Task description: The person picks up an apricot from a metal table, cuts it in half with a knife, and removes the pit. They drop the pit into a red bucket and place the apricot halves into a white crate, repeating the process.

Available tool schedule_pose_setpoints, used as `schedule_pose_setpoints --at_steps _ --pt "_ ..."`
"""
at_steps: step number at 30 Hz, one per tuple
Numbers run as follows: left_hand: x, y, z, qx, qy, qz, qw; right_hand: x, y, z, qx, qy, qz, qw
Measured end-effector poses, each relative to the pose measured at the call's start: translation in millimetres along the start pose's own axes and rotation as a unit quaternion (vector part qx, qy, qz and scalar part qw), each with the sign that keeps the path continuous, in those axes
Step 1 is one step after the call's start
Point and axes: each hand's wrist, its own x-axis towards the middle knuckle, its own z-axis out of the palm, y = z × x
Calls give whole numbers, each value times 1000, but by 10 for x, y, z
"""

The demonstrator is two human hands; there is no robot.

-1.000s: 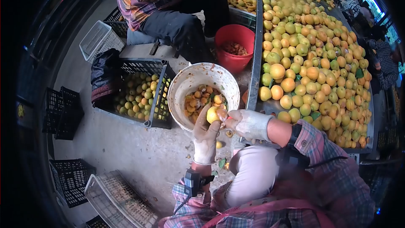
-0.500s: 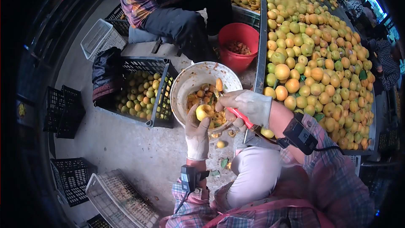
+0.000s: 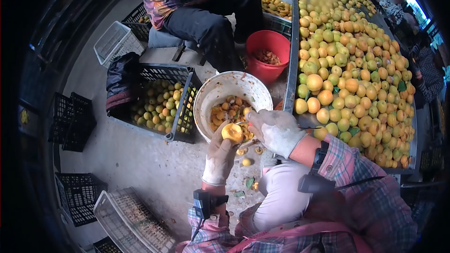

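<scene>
A round yellow fruit (image 3: 232,132), like a small peach or apricot, sits in my gloved left hand (image 3: 219,157); a hollow shows in its upper side. My gloved right hand (image 3: 275,130) is closed round a red-handled tool (image 3: 250,124). Most of the handle is hidden by the fingers, and its thin metal end reaches the fruit's right side. Both hands are over the near rim of a white bucket (image 3: 205,94), which holds orange fruit scraps (image 3: 228,110).
To the right, a metal-edged table (image 3: 291,61) bears piled fruit (image 3: 356,82). A black crate of fruit (image 3: 159,107) stands left of the bucket, a red bucket (image 3: 268,71) behind it. A seated person (image 3: 201,23) is ahead. Crates (image 3: 133,220) stand at lower left.
My right hand has turned over the tool, covering the red handle that showed before. The fruit has tilted in my left hand, so its hollow faces up more. The view has shifted slightly.
</scene>
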Motion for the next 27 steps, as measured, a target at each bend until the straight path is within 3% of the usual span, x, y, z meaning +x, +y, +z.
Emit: schedule_pose_setpoints --at_steps 7,10,19,24,27 --pt "-69 47 91 19 2 -13 1000 -17 -37 -66 -101 -1 -66 993" --pt "-68 45 119 91 33 -3 995 -45 -27 -59 -60 -14 -50 997" --pt "-100 -23 195 82 50 18 995 -77 -61 -127 50 -158 26 986" --pt "-69 -76 175 117 58 55 990 -82 -63 -35 207 -234 134 940" --pt "-63 -86 171 189 66 75 977 -104 46 179 242 -236 86 937"
